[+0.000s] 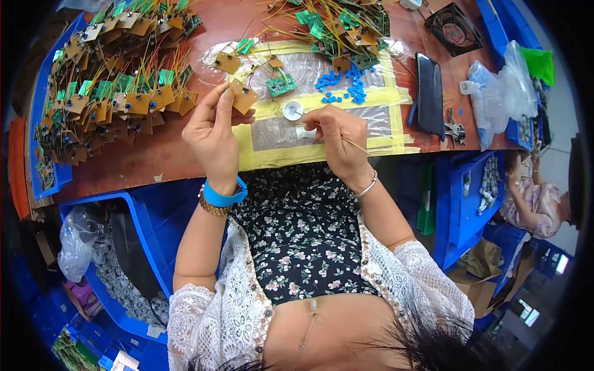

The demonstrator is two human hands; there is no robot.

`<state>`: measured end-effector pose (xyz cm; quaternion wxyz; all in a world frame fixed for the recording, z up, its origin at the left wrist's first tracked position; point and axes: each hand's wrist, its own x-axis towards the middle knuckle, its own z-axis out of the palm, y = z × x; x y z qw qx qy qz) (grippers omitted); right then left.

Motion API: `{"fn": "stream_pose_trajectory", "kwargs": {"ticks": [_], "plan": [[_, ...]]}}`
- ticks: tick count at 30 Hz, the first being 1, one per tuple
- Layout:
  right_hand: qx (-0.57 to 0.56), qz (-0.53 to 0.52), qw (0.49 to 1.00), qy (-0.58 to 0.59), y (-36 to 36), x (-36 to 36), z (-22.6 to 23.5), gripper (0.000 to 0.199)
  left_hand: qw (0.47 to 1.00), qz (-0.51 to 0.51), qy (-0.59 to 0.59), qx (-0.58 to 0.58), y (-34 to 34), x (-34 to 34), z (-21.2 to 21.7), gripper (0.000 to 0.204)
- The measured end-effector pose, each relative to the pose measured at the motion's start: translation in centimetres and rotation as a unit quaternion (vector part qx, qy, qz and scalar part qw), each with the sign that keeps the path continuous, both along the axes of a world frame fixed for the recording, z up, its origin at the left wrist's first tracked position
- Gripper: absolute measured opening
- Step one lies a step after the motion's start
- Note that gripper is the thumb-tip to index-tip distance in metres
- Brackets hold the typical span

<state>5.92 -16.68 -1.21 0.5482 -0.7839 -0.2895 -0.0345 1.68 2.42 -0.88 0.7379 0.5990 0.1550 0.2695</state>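
Observation:
Between the thumb and fingers of my left hand (pixel 212 123) is a small tan circuit board (pixel 243 98), raised above the taped work mat (pixel 278 140). My right hand (pixel 339 137) grips a thin wooden stick (pixel 354 146); its tip reaches into a small round white cup (pixel 292 110). Just beyond the cup lies a green circuit board (pixel 281 85), with thin wires running toward other tan boards (pixel 227 62). Loose blue plastic caps (pixel 352 83) are scattered at the mat's far right.
Wired boards crowd a blue tray (pixel 46 179) at left, and another pile (pixel 346 31) stands at the back. To the right are a black phone (pixel 429 93), keys (pixel 455 128), a fan (pixel 453 29) and plastic bags (pixel 495 99). A co-worker (pixel 535 198) sits far right.

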Motion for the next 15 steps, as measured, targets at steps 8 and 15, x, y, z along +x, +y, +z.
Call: {"fn": "stream_pose_trajectory", "kwargs": {"ticks": [8,15], "plan": [[0.017,0.004,1.000,0.002,0.4,-0.1,0.8,0.054,0.994,-0.081,0.052,-0.055,-0.9,-1.5,-0.4,0.034],[0.124,0.062,0.990,0.035,2.0,-0.7,1.9,0.058,0.978,-0.136,0.074,-0.139,-1.9,-1.8,0.7,0.038]]}}
